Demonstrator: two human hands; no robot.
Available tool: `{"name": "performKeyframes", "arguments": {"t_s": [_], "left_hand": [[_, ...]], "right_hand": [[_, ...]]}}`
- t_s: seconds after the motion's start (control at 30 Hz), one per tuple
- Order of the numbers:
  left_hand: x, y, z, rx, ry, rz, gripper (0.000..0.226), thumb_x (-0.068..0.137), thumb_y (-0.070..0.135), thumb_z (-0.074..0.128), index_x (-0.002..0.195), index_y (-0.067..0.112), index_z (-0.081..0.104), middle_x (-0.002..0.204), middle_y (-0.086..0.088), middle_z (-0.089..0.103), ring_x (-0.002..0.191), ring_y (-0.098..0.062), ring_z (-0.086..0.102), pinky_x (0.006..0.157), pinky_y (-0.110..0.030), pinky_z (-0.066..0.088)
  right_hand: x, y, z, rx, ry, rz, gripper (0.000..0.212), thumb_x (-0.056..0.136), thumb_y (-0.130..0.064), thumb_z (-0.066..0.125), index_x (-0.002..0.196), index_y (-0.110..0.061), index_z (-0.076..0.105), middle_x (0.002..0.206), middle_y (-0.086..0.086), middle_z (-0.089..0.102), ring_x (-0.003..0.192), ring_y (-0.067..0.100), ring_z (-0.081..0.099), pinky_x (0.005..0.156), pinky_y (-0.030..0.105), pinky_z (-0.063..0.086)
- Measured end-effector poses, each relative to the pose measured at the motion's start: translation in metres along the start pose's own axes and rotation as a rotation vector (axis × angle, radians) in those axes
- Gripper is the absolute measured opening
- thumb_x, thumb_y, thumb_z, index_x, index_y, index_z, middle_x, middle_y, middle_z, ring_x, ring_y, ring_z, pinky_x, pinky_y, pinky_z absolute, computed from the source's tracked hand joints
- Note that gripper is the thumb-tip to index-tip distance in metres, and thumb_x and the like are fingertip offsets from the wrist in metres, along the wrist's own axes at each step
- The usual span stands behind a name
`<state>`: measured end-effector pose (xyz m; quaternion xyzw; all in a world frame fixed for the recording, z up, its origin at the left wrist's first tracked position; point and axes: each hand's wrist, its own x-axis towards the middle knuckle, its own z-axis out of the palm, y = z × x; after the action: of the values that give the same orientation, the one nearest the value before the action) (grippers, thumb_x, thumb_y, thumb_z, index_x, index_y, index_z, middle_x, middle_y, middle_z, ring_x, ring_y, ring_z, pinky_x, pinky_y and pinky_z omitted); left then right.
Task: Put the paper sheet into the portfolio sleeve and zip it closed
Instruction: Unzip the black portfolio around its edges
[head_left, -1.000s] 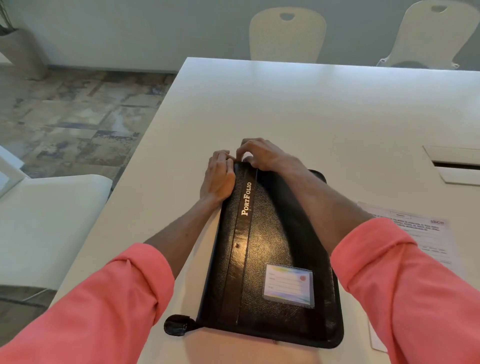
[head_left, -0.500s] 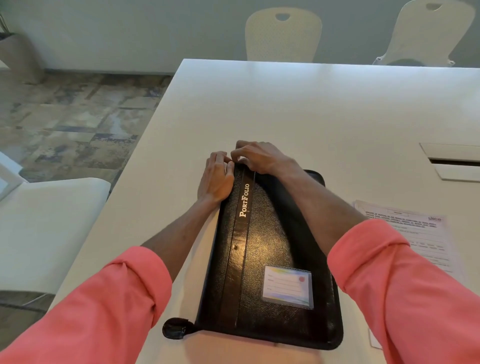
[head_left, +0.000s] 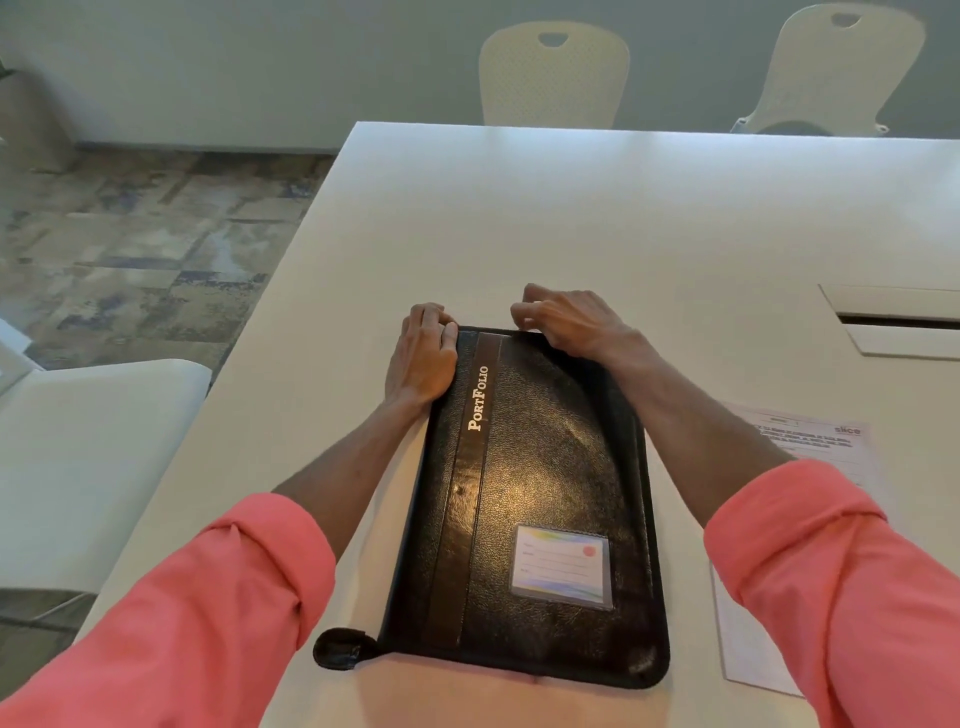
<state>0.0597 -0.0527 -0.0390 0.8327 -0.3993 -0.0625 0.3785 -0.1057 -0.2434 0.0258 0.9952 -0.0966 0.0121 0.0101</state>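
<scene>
A black zip portfolio (head_left: 545, 467) with "PortFolio" printed on its spine lies closed on the white table (head_left: 571, 208) in front of me. My left hand (head_left: 423, 353) presses on its far left corner, fingers curled over the edge. My right hand (head_left: 566, 319) is at the far edge, right of the spine, with its fingers pinched along the zipper line. The zipper pull itself is hidden under those fingers. The printed paper sheet (head_left: 810, 436) lies flat on the table to the right of the portfolio, partly covered by my right arm.
A small black tab (head_left: 340, 648) sticks out at the portfolio's near left corner. A cable hatch (head_left: 898, 322) is set in the table at the right. Two pale chairs (head_left: 553, 73) (head_left: 836, 67) stand beyond the far edge, and a white seat (head_left: 88, 457) at the left.
My right hand has slid to the right along the portfolio's far edge, away from my left hand. The left hand stays on the far left corner.
</scene>
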Motion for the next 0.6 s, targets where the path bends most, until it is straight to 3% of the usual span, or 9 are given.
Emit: {"name": "performKeyframes", "arguments": {"t_s": [0.23, 0.4, 0.6], "left_hand": [[-0.004, 0.004, -0.002, 0.028, 0.002, -0.006, 0.021, 0.113, 0.027, 0.048, 0.123, 0.016, 0.062, 0.142, 0.002, 0.056, 0.127, -0.015, 0.053, 0.102, -0.037, 0.047], [-0.005, 0.008, -0.005, 0.043, -0.010, -0.016, 0.024, 0.114, 0.027, 0.046, 0.126, 0.014, 0.062, 0.144, -0.001, 0.056, 0.130, -0.017, 0.054, 0.105, -0.040, 0.048], [-0.007, 0.010, -0.005, 0.029, -0.010, -0.048, 0.026, 0.114, 0.028, 0.045, 0.129, 0.015, 0.062, 0.146, -0.001, 0.057, 0.135, -0.020, 0.053, 0.107, -0.039, 0.046]], "right_hand": [[-0.056, 0.031, -0.001, -0.033, 0.010, 0.144, 0.017, 0.113, -0.012, 0.047, 0.112, -0.027, 0.056, 0.122, 0.000, 0.057, 0.070, 0.022, 0.058, 0.062, 0.035, 0.044], [-0.099, 0.049, -0.005, -0.053, 0.022, 0.258, 0.010, 0.115, -0.022, 0.050, 0.112, -0.028, 0.056, 0.120, -0.001, 0.056, 0.068, 0.026, 0.059, 0.060, 0.039, 0.048], [-0.134, 0.041, -0.001, 0.005, 0.046, 0.378, 0.012, 0.114, -0.025, 0.052, 0.120, -0.024, 0.063, 0.122, -0.004, 0.062, 0.084, 0.029, 0.071, 0.074, 0.049, 0.063]]}}
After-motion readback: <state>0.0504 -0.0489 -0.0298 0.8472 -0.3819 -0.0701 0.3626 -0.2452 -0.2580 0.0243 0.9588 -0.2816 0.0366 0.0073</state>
